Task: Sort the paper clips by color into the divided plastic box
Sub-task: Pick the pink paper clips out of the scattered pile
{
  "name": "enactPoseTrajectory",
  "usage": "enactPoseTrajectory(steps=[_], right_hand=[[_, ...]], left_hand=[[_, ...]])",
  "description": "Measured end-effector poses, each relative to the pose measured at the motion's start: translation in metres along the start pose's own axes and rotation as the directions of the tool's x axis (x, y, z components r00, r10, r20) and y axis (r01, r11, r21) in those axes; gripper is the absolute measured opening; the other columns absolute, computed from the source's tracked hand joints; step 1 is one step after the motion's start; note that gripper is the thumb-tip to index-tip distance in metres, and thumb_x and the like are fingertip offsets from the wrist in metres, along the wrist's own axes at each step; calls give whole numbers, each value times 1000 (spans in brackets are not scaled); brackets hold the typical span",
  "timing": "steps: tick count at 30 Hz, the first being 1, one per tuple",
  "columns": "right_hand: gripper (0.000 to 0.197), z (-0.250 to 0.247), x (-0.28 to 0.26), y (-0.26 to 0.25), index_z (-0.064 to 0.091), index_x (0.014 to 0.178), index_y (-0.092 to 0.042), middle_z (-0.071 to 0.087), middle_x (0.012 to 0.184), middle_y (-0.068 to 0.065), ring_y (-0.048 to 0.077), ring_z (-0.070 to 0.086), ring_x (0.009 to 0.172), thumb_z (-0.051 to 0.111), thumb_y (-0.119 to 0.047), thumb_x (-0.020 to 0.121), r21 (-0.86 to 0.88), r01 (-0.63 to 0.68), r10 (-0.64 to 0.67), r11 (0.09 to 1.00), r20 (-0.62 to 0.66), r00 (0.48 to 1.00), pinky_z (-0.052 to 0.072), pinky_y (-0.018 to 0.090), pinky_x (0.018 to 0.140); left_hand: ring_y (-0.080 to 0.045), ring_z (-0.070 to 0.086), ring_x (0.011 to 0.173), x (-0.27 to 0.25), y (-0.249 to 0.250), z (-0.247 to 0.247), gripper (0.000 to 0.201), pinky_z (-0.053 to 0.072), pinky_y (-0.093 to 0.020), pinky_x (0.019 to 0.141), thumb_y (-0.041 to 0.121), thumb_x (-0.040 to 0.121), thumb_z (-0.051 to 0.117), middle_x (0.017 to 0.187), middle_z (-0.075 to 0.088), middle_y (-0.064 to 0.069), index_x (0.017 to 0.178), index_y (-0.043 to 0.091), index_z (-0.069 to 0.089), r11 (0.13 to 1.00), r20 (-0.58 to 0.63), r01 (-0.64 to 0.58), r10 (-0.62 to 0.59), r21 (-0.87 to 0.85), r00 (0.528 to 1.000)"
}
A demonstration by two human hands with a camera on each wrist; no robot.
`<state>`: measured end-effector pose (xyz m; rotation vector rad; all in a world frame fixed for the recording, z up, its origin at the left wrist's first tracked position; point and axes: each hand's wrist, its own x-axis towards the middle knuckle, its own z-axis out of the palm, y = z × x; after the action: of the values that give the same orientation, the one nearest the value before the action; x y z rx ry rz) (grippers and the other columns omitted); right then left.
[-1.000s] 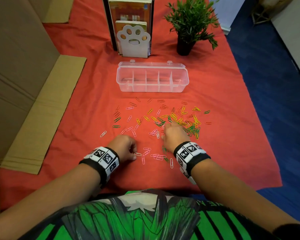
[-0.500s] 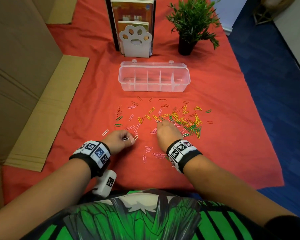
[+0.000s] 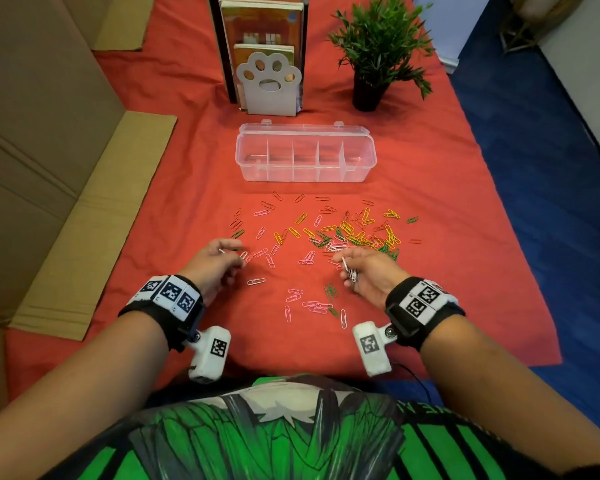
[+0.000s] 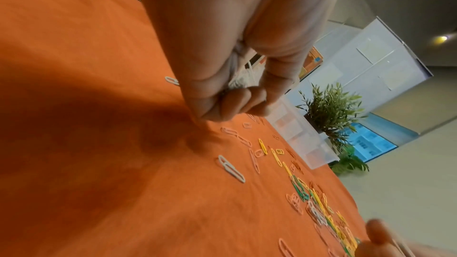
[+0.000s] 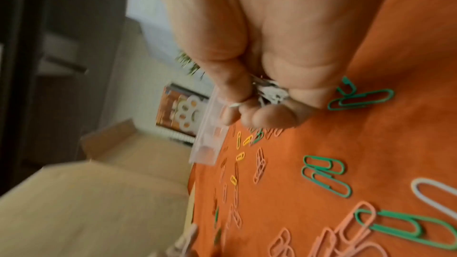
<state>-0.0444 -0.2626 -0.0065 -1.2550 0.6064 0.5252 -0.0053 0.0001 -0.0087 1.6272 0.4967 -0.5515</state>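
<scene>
So both hands are already loaded with white clips. The right hand [image 3: 362, 271] has its fingers curled round a little bundle of white paper clips [image 3: 350, 271], which sticks out of the fist toward the person's body in the head view. The left hand [image 3: 215, 266] is closed the same way around a few white clips of its own [image 4: 243, 77], which you only really see from the left wrist camera, tucked between thumb and curled fingers.

The bit that matters for the next move: the clear plastic divided box [image 3: 305, 174] sits straight ahead of both hands, farther along the orange cloth-covered surface [image 3: 153, 220], with the scatter of loose coloured paper clips [image 3: 343, 233] lying between hands and box. The box's long axis runs left to right, so its compartments are lined up side by side across the reach, and all of them look empty to me. The right hand sits about level with the right-hand compartments, the left hand nearer the left end, neither clearly closer overall.

My guess is a forward reach over the pile, then dumping whites into one end cell. There's also a loose white paper clip [image 3: 343, 318] near the right wrist, lying pointing away from the body, easiest for the right hand to grab.
</scene>
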Motion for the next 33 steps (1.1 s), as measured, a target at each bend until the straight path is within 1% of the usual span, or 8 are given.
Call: enactPoseTrajectory(steps=[3,6,10,13,21,24,29,33], right_hand=[[26,-8,-8,-2,56,70,-8,47,56,1,10,50,42,39,-13,90,145,-122,119,982,28,992,39,19,40],[26,-5,-8,-1,51,63,-15,42,59,0,10,39,41,45,-17,88,-391,-150,132,908,-73,989,31,17,40],[31,4,-16,4,63,90,-9,63,98,16,27,61,91,50,-36,87,-998,-38,71,51,-34,997,45,24,68],[40,10,-21,16,62,109,-7,63,119,13,29,60,111,53,-38,85,-984,-21,29,-178,-27,999,49,33,89],[29,17,-22,20,62,111,-8,64,119,11,28,60,111,47,-17,87,-946,53,51,-321,39,998,51,37,90],[22,16,-19,3,63,98,-10,64,111,14,29,60,106,45,-20,89,-975,90,138,-201,63,988,48,32,87],[23,13,-13,-16,46,62,-15,43,57,1,9,34,41,39,-5,82,-631,-14,163,776,179,970,27,17,41],[25,16,-4,-20,52,64,-11,48,56,2,11,38,43,35,-12,82,-145,-87,131,986,337,932,32,21,45]], left_hand=[[-4,38,36,-2,7,-3,30,30,-12,38,-5,77,32,60,45,-2,81,16,53,985,47,93,-87,-144,995],[-8,41,37,-3,11,-8,22,35,-12,40,1,60,34,55,50,-2,71,13,50,954,112,158,-133,-255,985],[-6,36,30,3,13,-8,23,29,-10,37,19,84,40,40,45,5,62,16,48,952,34,172,-169,-255,985],[-18,48,38,12,12,-10,40,39,-25,48,34,94,37,45,47,0,61,16,50,982,-212,-17,58,190,975],[-42,58,104,6,7,-14,41,45,-42,87,31,93,45,110,62,-29,103,-5,60,400,-195,49,333,915,923],[-41,60,101,1,2,-17,41,47,-41,82,34,86,57,107,63,-28,100,-4,61,310,-183,73,343,948,921],[-42,60,98,5,-1,-20,37,47,-43,81,30,89,55,105,62,-30,99,-6,60,275,-136,35,360,961,923],[-45,58,100,12,-2,-18,33,46,-46,84,23,91,49,106,61,-33,98,-8,58,308,-106,-7,348,951,931]])
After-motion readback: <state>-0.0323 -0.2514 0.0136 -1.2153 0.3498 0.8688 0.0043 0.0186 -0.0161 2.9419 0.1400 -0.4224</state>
